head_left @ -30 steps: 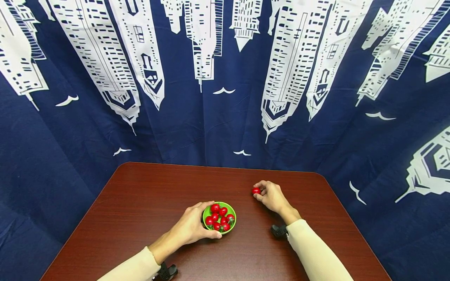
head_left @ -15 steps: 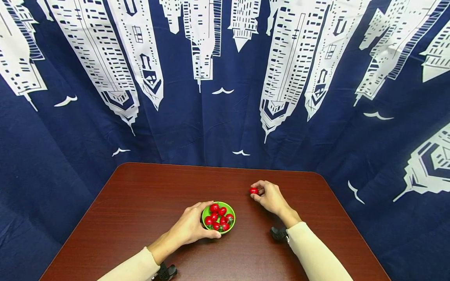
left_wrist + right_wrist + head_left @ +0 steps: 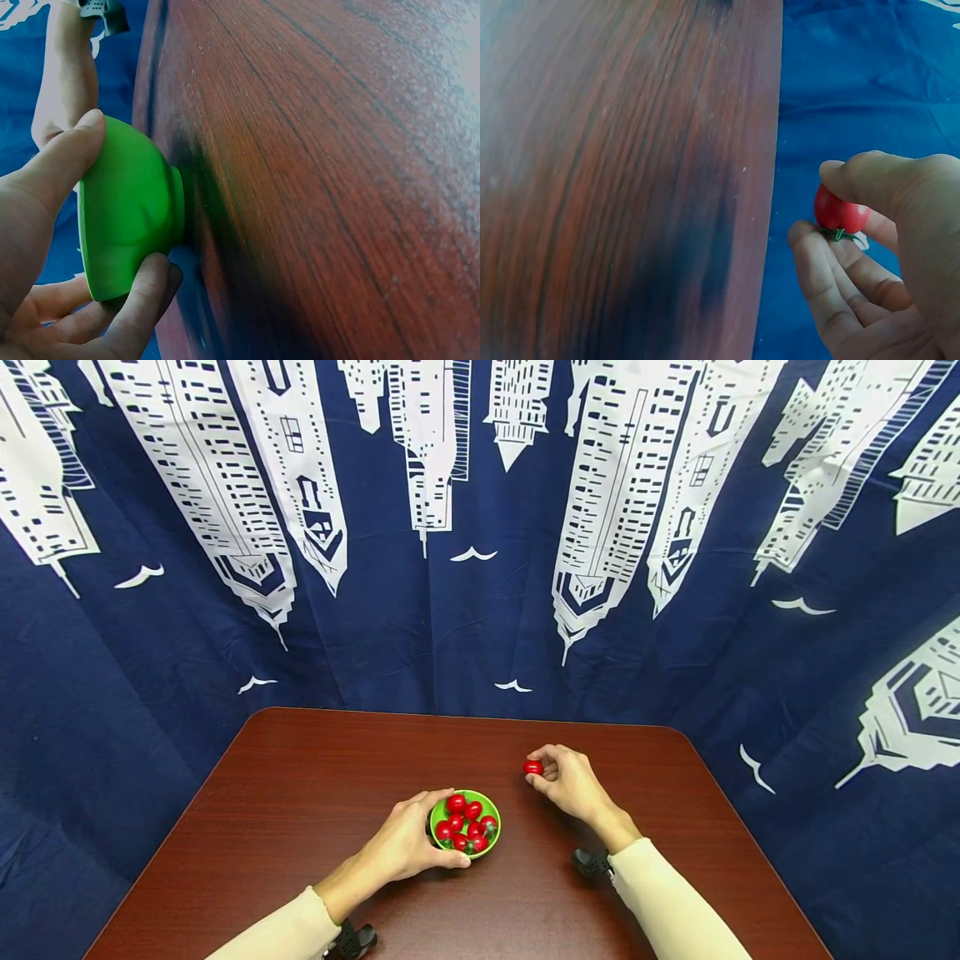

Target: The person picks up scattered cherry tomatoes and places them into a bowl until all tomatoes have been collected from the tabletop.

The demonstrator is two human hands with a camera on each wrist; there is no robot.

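Observation:
A small green bowl (image 3: 495,839) with several red cherry tomatoes (image 3: 456,804) in it sits near the middle of the table. My left hand (image 3: 411,837) grips the bowl from its left side, thumb and fingers spread around the rim. In the left wrist view the bowl's outer wall (image 3: 131,202) and foot show close over the wood, fingers curled under its side. To the right and farther back, my right hand (image 3: 576,782) pinches one cherry tomato (image 3: 532,767) between thumb and fingertips. In the right wrist view this tomato (image 3: 838,210) has a green stem, and it is held above the table.
The brown wooden table (image 3: 337,752) has rounded far corners. Behind and around it hangs a dark blue cloth (image 3: 390,643) printed with white buildings and birds. A black strap device (image 3: 592,862) sits at the right wrist, and another (image 3: 352,941) at the left.
My right hand has moved slightly left with the pinched tomato, toward the bowl. The left hand stays on the bowl, which has hardly moved.

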